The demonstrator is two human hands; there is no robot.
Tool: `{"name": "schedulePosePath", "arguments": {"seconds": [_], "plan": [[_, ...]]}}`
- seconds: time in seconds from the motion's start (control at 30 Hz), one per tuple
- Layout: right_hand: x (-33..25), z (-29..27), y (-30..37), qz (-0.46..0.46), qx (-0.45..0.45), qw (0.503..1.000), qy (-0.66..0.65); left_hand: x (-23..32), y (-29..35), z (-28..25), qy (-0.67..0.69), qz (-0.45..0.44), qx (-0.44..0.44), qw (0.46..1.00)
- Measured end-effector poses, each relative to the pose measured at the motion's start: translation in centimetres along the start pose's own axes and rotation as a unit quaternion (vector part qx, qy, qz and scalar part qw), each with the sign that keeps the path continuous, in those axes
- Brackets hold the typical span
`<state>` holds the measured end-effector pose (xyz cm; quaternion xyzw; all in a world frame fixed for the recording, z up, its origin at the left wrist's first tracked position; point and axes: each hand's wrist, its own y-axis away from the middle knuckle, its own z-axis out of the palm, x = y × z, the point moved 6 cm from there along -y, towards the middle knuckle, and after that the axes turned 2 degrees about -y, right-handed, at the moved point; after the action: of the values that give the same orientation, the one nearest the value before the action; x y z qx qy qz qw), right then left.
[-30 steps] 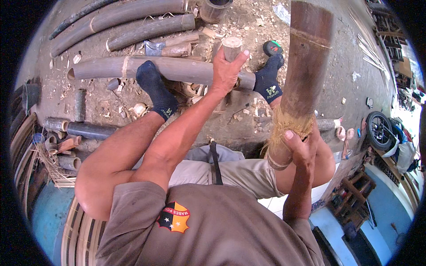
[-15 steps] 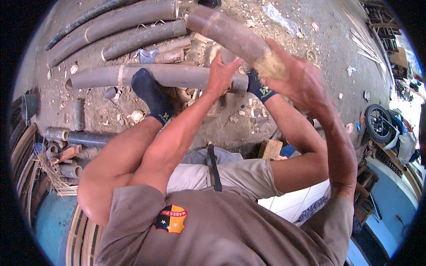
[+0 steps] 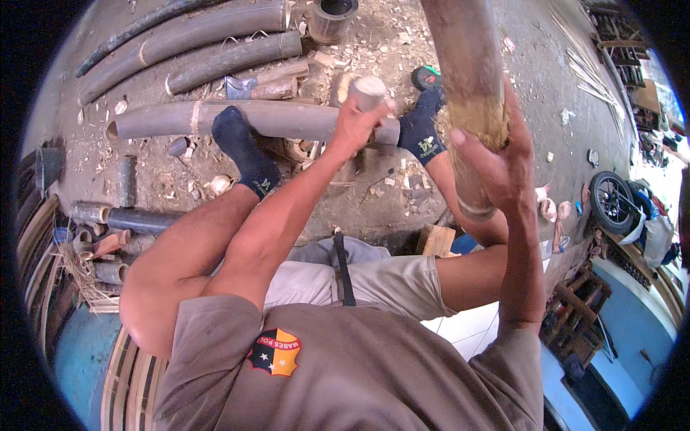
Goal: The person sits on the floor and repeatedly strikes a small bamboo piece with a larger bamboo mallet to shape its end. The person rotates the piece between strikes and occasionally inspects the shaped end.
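Observation:
My right hand [image 3: 496, 161] is raised over my right leg, its fingers wrapped round a thick length of bamboo [image 3: 463, 43] with a frayed, fibrous band at the grip. The upper end of that bamboo runs out of view. My left hand [image 3: 353, 128] is closed round a short grey cylinder [image 3: 369, 87] with a pale flat end facing up; its lower part is hidden. Close under that hand lies a long bamboo pole [image 3: 287, 121] on the floor. My left foot [image 3: 241, 144] in a dark sock rests against the pole; the right foot [image 3: 420, 129] is by its end.
Several bamboo poles [image 3: 194, 39] lie at the far left. A hollow bamboo section [image 3: 332, 25] stands at the back, and a round black and green object [image 3: 425, 77] sits beyond my right foot. Chips litter the floor. A wheel [image 3: 613, 200] is at the right.
The thick bamboo in my right hand has swung from slanting leftward to nearly upright. My left hand stays by the pole, and the cylinder's pale end has come into view.

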<state>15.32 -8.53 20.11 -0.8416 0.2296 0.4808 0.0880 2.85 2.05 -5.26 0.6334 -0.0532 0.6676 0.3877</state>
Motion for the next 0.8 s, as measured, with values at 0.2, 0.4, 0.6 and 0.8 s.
{"name": "schedulePosePath", "arguments": {"seconds": [0.2,0.4,0.6,0.8], "plan": [[3.4,-0.7,4.1,0.075,0.003,0.997,0.004,4.7,0.3,-0.2,0.058,0.073,0.035,0.995],[4.8,-0.8,4.1,0.103,0.004,0.995,-0.004,3.2,0.4,0.4,0.062,0.126,0.045,0.989],[4.1,-0.7,3.4,0.097,-0.011,0.995,-0.016,2.1,-0.2,0.2,0.067,0.076,0.035,0.994],[1.9,-0.4,1.7,0.091,-0.008,0.994,-0.054,2.9,0.1,0.1,0.062,0.089,0.047,0.993]]}}
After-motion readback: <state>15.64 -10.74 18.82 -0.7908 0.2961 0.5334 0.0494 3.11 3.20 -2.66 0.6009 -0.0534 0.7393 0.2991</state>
